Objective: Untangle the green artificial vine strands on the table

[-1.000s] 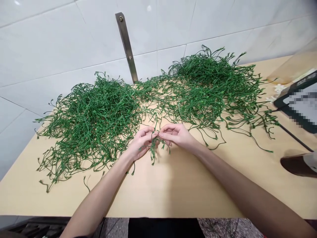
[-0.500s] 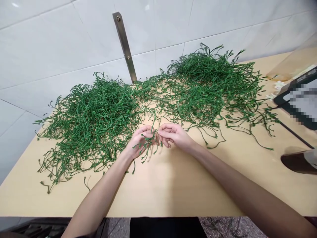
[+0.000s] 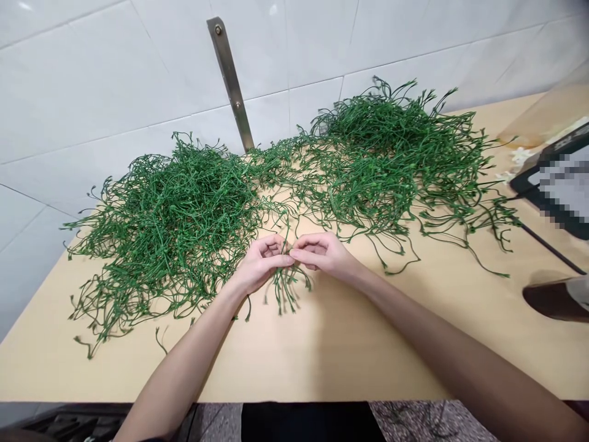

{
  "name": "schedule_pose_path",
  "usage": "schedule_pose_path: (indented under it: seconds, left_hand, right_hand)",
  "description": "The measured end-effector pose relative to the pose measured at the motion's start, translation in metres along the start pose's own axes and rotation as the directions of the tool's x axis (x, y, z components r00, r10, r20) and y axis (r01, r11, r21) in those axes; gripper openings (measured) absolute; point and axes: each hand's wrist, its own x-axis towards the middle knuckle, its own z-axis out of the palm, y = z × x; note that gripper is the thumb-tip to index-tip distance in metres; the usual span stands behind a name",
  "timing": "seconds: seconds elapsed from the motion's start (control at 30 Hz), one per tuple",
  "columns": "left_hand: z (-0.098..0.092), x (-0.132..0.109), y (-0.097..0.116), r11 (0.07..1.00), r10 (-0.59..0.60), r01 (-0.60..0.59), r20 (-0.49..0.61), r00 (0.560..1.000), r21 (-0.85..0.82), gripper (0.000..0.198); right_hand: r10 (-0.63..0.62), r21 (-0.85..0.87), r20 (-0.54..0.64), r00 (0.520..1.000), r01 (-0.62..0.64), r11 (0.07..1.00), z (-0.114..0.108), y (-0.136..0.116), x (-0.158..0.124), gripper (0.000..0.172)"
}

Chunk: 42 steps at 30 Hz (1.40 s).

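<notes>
In the head view my left hand (image 3: 260, 264) and my right hand (image 3: 324, 253) meet over the middle of the table. Both are closed, thumbs and fingers pinching a small sprig of green artificial stems (image 3: 286, 285) between them. The sprig's forked tips fan out below my fingertips, and one stem rises above them. My fingers partly hide the point where the stems join. Left of my hands lies a tangled heap of loose green stems (image 3: 184, 209). Another heap of the same stems (image 3: 386, 147) spreads to the back right, with looser strands linking the two.
The pale wooden table (image 3: 368, 356) runs back to a white tiled wall (image 3: 115, 73). A metal bracket (image 3: 229, 80) is fixed to that wall. On the right are a dark-framed object (image 3: 529, 181), small white flowers (image 3: 519, 156), a thin black rod (image 3: 552, 248) and a brown container (image 3: 550, 301).
My left thumb has come across to meet my right fingertips at the sprig. The sprig's tips, spread over my left palm before, now hang below the fingers of both hands.
</notes>
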Motion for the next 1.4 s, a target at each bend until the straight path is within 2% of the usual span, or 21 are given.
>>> schedule_pose_path:
  seconds: [0.17, 0.3, 0.5, 0.77, 0.97, 1.1, 1.27, 1.4]
  left_hand:
    - [0.001, -0.001, 0.001, 0.999, -0.003, 0.004, 0.032, 0.999, -0.037, 0.025]
    - [0.002, -0.001, 0.002, 1.0, -0.017, 0.017, 0.052, 0.999, -0.005, 0.021]
    - [0.004, -0.001, 0.001, 0.999, 0.0, 0.0, 0.002, 1.0, 0.033, 0.025]
    - [-0.001, 0.002, -0.004, 0.998, 0.043, -0.043, 0.005, 0.999, 0.038, 0.034]
    - [0.0, 0.001, -0.004, 0.998, 0.019, -0.02, 0.021, 1.0, 0.054, 0.031]
    - [0.002, -0.001, 0.0, 0.996, -0.019, 0.015, 0.041, 0.999, 0.089, 0.028]
    - [0.002, -0.002, 0.003, 0.973, -0.01, 0.014, -0.018, 1.0, 0.232, 0.033]
    - [0.002, -0.002, 0.002, 0.951, 0.029, -0.027, -0.002, 1.0, 0.309, 0.034]
  right_hand:
    - [-0.011, 0.006, -0.038, 0.999, 0.011, 1.0, 0.001, -0.001, -0.001, 0.02]
    - [0.002, -0.042, -0.084, 0.996, -0.005, 0.999, 0.005, 0.004, 0.0, 0.015]
    - [-0.003, -0.08, -0.138, 0.99, -0.008, 0.997, 0.006, 0.011, 0.001, 0.01]
    - [0.071, 0.025, -0.019, 0.997, -0.07, 0.997, 0.0, -0.002, -0.001, 0.017]
    - [0.115, 0.059, -0.041, 0.993, -0.112, 0.992, 0.002, -0.009, 0.0, 0.014]
    - [0.128, 0.031, -0.008, 0.992, -0.128, 0.991, -0.001, -0.009, 0.001, 0.019]
    - [0.177, -0.012, 0.111, 0.978, -0.177, 0.984, -0.012, -0.006, 0.002, 0.025]
    - [0.185, -0.017, 0.248, 0.951, -0.186, 0.982, -0.018, -0.004, 0.0, 0.032]
